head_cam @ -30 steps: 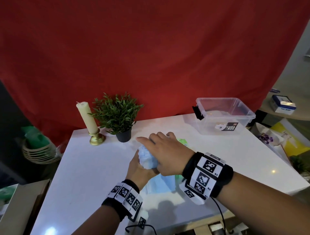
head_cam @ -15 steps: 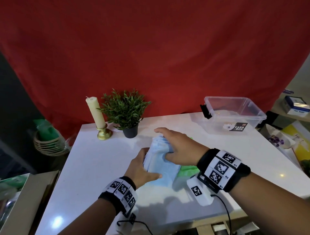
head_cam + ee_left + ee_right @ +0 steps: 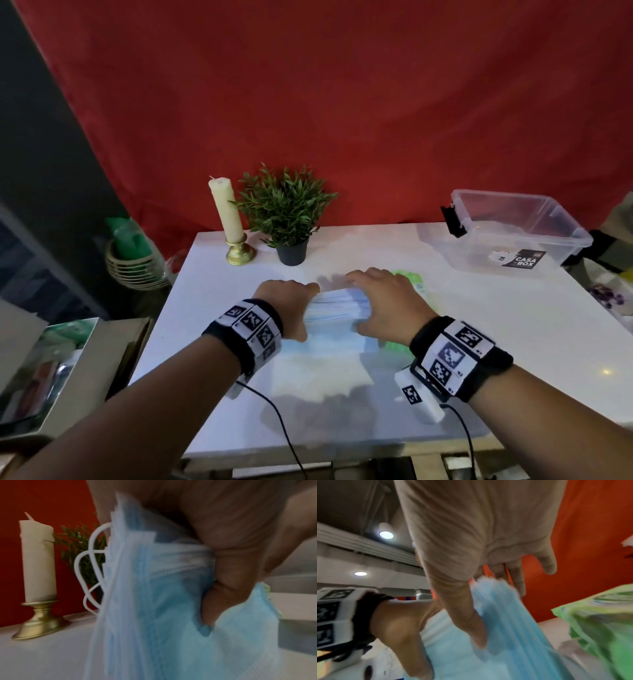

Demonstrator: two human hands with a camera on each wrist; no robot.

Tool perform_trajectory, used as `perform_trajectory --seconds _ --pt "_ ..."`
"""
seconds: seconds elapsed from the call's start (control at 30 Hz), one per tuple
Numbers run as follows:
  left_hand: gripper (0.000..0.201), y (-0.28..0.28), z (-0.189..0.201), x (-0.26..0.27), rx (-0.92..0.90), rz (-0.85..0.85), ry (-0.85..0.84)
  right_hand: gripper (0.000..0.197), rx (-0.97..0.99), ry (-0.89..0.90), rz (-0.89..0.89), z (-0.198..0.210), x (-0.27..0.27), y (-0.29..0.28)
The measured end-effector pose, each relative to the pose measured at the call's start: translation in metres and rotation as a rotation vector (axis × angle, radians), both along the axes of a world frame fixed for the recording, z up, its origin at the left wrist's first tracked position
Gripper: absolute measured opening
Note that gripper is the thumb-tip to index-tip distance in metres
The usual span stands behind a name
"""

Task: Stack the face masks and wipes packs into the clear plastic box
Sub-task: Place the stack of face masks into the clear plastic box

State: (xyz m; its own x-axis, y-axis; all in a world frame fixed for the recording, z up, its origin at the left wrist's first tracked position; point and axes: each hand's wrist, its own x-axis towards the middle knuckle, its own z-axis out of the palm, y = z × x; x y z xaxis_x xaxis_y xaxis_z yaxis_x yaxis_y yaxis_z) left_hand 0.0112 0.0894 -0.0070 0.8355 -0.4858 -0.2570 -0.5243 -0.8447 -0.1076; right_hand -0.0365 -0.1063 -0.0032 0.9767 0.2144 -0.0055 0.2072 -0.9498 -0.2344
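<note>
Both hands (image 3: 286, 301) (gripping) — face masks (image 3: 337, 305)

The wipes pack (image 3: 409, 284) lies mostly hidden behind the right hand (image 3: 387, 306).

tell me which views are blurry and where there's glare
Head view: sharp but dim, small glare spot on the white table at right. Left wrist view: soft blur on the stack of blue face masks; cream candle clearer. Right wrist view: heavy motion blur on the green wipes pack; ceiling lights glare.
</note>
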Motion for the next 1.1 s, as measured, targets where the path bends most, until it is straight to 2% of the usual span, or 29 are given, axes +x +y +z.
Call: perform_trajectory --seconds 0.07,0.23,0.3,0.4,0.53,0.67,0.77,0.87,0.97,1.1 --pt "0.059 -0.003 -0.004 0.0 0.021 -0.008 0.004 0.082 -0.151 -0.029 0.049 0.003 -0.001 0.01" --pt "0.068 -0.006 -0.012 0.001 -0.008 -0.009 -0.004 0.094 -0.311 0.031 0.151 -0.011 0.009 0.038" --pt "0.074 -0.004 -0.013 -0.001 -0.009 0.002 0.007 0.084 -0.366 0.059 0.144 -0.02 0.014 0.042" --pt "0.083 0.001 -0.016 -0.003 -0.023 0.015 0.036 0.063 -0.338 0.073 0.13 -0.025 0.017 0.041" --pt "0.075 0.002 -0.019 -0.002 -0.019 0.025 0.03 0.067 -0.311 0.11 0.144 -0.025 0.019 0.037" --pt "0.07 0.001 -0.015 -0.001 -0.042 0.015 -0.012 0.052 -0.292 0.081 0.143 -0.015 0.021 0.031" --pt "0.086 0.002 -0.014 -0.002 -0.041 0.004 -0.002 0.062 -0.335 0.041 0.132 -0.013 0.02 0.027" --pt "0.097 0.003 -0.019 -0.005 -0.006 0.007 0.064 0.082 -0.355 0.124 0.123 -0.024 0.02 0.025" --pt "0.088 0.001 -0.023 -0.007 -0.011 0.018 0.074 0.085 -0.308 0.187 0.103 -0.03 0.02 0.025" --pt "0.065 -0.001 -0.021 -0.008 -0.01 0.005 0.035 0.062 -0.26 0.197 0.111 -0.028 0.021 0.025"
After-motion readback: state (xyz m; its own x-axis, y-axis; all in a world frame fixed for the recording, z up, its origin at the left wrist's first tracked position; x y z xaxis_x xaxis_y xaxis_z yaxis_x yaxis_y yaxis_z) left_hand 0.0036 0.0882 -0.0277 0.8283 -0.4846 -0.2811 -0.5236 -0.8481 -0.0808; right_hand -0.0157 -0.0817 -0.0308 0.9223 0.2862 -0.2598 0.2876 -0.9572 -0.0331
